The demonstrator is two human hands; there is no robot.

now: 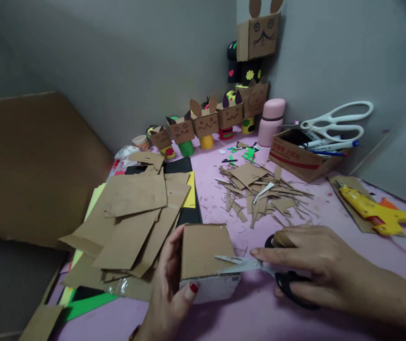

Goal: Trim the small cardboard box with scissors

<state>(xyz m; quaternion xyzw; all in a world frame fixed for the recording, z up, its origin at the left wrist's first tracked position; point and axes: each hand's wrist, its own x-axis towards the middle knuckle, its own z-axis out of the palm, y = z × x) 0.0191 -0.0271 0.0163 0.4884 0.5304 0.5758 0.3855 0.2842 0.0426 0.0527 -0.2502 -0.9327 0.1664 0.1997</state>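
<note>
My left hand (174,279) grips a small cardboard box (208,248) from its left side, the thumb with a red nail on the pale front face. The box's brown top faces up. In my right hand (305,265) is a pair of black-handled scissors (245,265), fingers through the loops. Its blades are slightly parted and lie over the box's top near the front right edge. Whether they touch the cardboard I cannot tell. Behind the box lies a heap of cardboard scraps (256,189). To the left are stacked cardboard sheets (128,227).
Several cardboard animal-head figures (205,123) line the back wall. A pink bottle (271,122) stands beside a box of pens (295,154) holding white scissors (338,122). At right lies a yellow glue gun (376,210). A big cardboard panel (29,170) rises at left.
</note>
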